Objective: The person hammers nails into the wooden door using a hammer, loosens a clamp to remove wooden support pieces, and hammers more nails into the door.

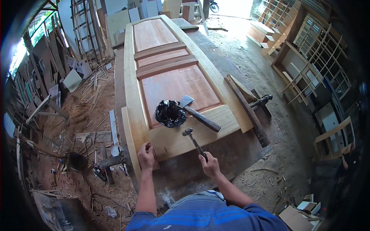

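A wooden panel door [175, 86] lies on a workbench in front of me. My right hand [210, 165] is closed around the handle of a small hammer [194, 141], its head over the door's near rail. At the near left corner of the door, my left hand [146, 156] has its fingers pinched together at the wood; whatever they hold is too small to make out. A black plastic bag [170, 114] sits open on the door, and a hatchet [200, 118] lies beside it with its blade pointing away from me.
A bar clamp [261, 101] with a wooden block [246, 109] presses on the door's right side; another clamp [111, 161] is at the left. Wood scraps and shavings cover the floor at left. Window frames [308, 57] stand at right. Part of another person shows at far right.
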`<state>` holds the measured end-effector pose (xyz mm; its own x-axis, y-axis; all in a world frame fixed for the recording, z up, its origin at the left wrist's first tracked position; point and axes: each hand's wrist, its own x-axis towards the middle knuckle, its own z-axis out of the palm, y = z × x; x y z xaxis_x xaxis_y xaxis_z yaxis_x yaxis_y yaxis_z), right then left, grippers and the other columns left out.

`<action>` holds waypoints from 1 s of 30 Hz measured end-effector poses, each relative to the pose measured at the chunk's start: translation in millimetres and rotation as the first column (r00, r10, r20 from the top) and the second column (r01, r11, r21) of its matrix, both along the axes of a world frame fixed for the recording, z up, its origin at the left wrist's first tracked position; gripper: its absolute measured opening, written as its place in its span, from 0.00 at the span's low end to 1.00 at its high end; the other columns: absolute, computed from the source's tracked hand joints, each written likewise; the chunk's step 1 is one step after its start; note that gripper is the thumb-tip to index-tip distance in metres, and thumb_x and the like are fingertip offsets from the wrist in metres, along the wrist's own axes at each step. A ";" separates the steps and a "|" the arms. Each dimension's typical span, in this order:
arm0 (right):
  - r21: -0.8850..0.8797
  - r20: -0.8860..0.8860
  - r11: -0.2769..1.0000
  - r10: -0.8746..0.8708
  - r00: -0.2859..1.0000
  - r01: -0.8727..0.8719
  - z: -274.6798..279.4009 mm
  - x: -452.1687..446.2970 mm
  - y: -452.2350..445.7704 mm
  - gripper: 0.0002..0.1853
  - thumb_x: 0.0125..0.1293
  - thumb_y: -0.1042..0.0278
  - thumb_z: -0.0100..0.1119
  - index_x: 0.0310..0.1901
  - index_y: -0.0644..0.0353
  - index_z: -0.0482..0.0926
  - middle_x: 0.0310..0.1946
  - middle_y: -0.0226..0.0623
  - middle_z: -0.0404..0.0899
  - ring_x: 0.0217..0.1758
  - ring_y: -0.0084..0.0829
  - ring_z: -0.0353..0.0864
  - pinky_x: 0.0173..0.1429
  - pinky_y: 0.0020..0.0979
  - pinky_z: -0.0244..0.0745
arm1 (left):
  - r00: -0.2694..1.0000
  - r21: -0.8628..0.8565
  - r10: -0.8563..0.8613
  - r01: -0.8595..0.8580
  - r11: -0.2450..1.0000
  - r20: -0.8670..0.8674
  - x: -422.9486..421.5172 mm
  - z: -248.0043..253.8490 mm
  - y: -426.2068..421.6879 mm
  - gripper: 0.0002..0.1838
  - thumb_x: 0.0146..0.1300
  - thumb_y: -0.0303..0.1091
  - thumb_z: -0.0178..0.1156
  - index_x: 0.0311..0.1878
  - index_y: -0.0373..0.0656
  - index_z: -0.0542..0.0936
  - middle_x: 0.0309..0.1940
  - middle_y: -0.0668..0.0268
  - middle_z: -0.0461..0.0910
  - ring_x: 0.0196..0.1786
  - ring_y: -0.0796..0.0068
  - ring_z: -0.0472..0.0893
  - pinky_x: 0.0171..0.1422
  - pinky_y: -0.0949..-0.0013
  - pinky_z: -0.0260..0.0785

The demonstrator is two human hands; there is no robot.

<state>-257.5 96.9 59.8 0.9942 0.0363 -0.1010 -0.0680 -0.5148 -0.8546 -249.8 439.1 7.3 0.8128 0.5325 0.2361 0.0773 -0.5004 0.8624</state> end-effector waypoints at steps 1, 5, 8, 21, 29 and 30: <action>0.001 -0.013 1.000 0.018 1.000 -0.018 1.1 1.5 3.9 0.18 0.83 0.50 0.63 0.56 0.58 0.84 0.30 0.51 0.86 0.36 0.55 0.90 0.42 0.49 0.80 | 0.999 -0.017 0.042 -0.042 0.999 0.005 -3.2 -2.6 9.8 0.14 0.73 0.28 0.72 0.59 0.38 0.87 0.48 0.55 0.94 0.51 0.62 0.93 0.57 0.59 0.84; 0.000 -0.033 0.996 0.085 0.996 -0.085 7.0 5.0 18.0 0.18 0.83 0.50 0.64 0.54 0.58 0.84 0.29 0.51 0.86 0.35 0.54 0.90 0.42 0.49 0.80 | 0.996 -0.013 0.069 -0.068 0.998 0.062 -9.0 -11.9 23.6 0.11 0.75 0.27 0.70 0.56 0.36 0.89 0.45 0.51 0.93 0.48 0.57 0.93 0.56 0.56 0.84; -0.007 0.015 0.993 0.116 0.993 -0.116 4.5 7.5 23.8 0.18 0.82 0.50 0.65 0.53 0.59 0.84 0.29 0.50 0.85 0.34 0.54 0.90 0.42 0.49 0.80 | 0.989 0.074 0.134 -0.138 0.988 0.056 -5.8 -22.9 19.8 0.09 0.75 0.30 0.71 0.53 0.38 0.90 0.46 0.54 0.94 0.51 0.59 0.93 0.56 0.58 0.84; -0.064 -0.029 0.983 0.169 0.985 -0.170 0.8 11.1 39.2 0.21 0.77 0.51 0.72 0.56 0.61 0.85 0.34 0.50 0.89 0.40 0.53 0.93 0.47 0.47 0.82 | 0.983 0.140 0.155 -0.168 0.976 0.094 -1.5 -19.5 15.0 0.08 0.74 0.32 0.72 0.51 0.40 0.90 0.45 0.54 0.92 0.47 0.55 0.92 0.52 0.57 0.84; -0.061 0.016 0.981 0.184 0.983 -0.182 -3.0 7.3 42.2 0.19 0.76 0.52 0.72 0.55 0.60 0.85 0.32 0.50 0.87 0.35 0.55 0.89 0.42 0.47 0.81 | 0.975 0.169 0.172 -0.195 0.966 0.139 -2.5 -21.0 14.2 0.08 0.75 0.32 0.71 0.51 0.40 0.90 0.46 0.54 0.92 0.49 0.52 0.92 0.54 0.55 0.83; -0.048 0.004 0.981 0.186 0.982 -0.186 -4.9 7.0 40.7 0.19 0.76 0.52 0.72 0.54 0.60 0.85 0.31 0.51 0.87 0.35 0.55 0.89 0.42 0.47 0.81 | 0.975 0.096 0.171 -0.185 0.978 0.139 -2.0 -17.3 12.7 0.08 0.76 0.34 0.71 0.51 0.40 0.90 0.45 0.54 0.92 0.48 0.53 0.92 0.53 0.55 0.83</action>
<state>-250.5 137.6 54.9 0.9714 0.2162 -0.0983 0.0402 -0.5573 -0.8293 -251.9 451.8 -10.1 0.6662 0.6316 0.3966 0.0652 -0.5791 0.8126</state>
